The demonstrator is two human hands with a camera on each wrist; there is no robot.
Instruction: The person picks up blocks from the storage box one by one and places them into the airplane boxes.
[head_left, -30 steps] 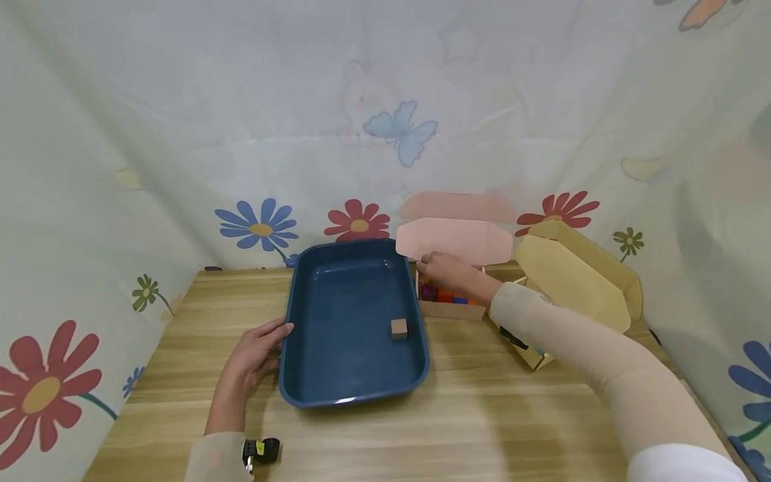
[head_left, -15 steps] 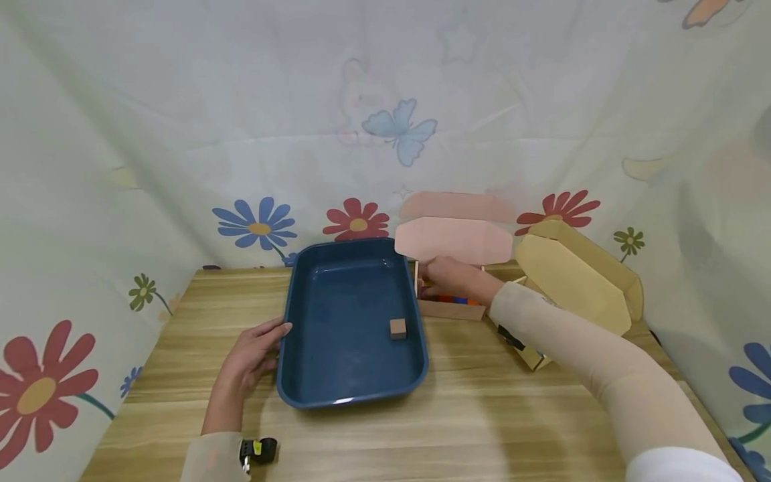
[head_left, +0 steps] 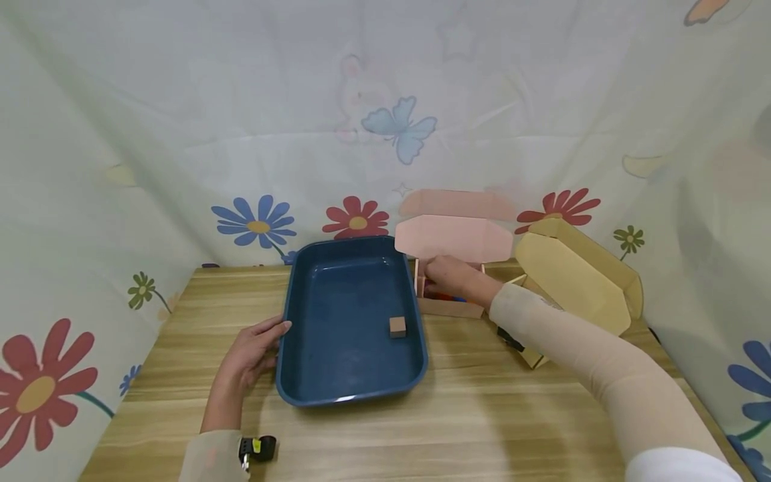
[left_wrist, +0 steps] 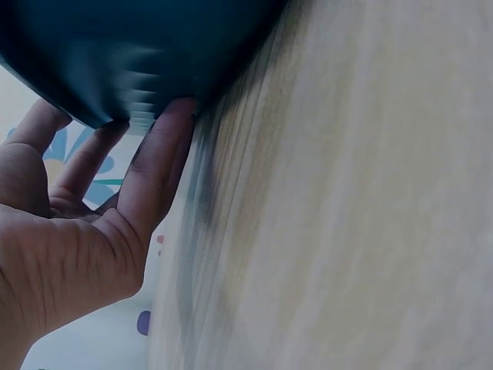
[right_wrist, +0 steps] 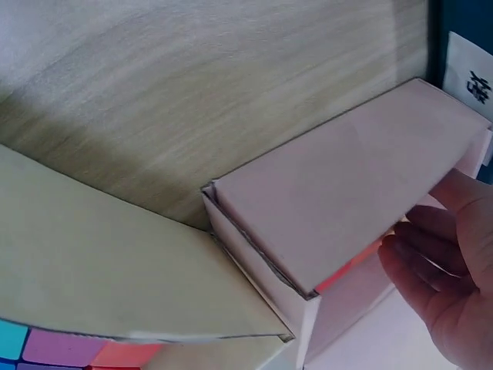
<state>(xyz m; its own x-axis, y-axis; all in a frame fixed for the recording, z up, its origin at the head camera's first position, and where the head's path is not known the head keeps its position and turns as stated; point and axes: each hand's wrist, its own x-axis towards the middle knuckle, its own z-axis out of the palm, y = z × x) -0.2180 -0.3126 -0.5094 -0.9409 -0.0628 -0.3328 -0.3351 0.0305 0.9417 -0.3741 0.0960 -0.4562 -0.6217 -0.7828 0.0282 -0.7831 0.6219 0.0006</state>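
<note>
My left hand (head_left: 249, 351) holds the left side of a dark blue tray (head_left: 337, 400); in the left wrist view its fingers (left_wrist: 158, 166) touch the tray's outer wall. Inside the tray, toward the right, lies one small brown wooden block (head_left: 397, 327). My right hand (head_left: 454, 276) reaches into an opened pink cardboard box (head_left: 448, 308) beside the tray's far right side. Red and blue pieces show below that hand. In the right wrist view the right fingers (right_wrist: 408, 285) are bent inside the box opening; whatever lies between their tips is hidden.
To the right, under my right forearm, stands an opened yellow cardboard box (head_left: 572, 281) with colourful pieces inside. The pink lid (head_left: 454, 239) stands up behind its box. A flower-printed curtain (head_left: 271, 134) hangs at the back of the wooden table (head_left: 355, 448).
My right hand has lowered deeper into the pink box, and its fingers have shifted slightly right. The left hand stays at the tray's edge, and the brown block has not moved.
</note>
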